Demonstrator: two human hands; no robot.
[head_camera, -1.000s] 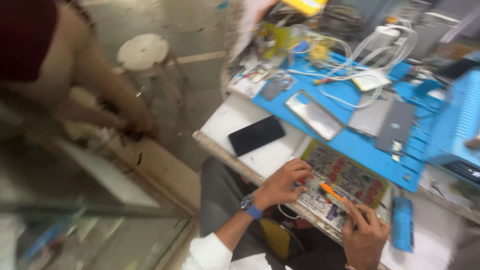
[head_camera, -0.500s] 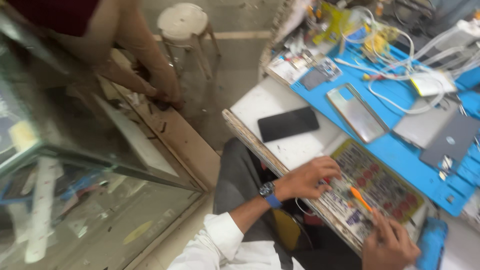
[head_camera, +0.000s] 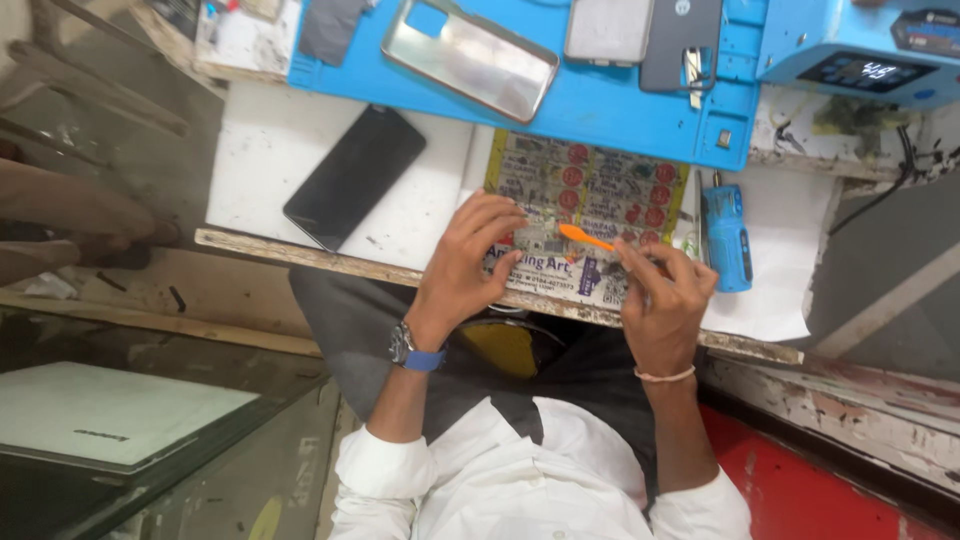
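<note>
The right hand (head_camera: 663, 300) pinches a thin orange plastic pry tool (head_camera: 586, 237) over a printed sheet with red circles (head_camera: 590, 195). The left hand (head_camera: 468, 262), fingers curled, presses a small part on that sheet; the part is too small to identify. Right of the sheet lies a blue cylindrical tool (head_camera: 728, 237); left of it a black phone (head_camera: 355, 176). Beyond the sheet, a blue work mat (head_camera: 600, 105) is cut off by the frame.

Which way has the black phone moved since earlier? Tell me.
No. The black phone still lies on the white tabletop, left of the printed card.
</note>
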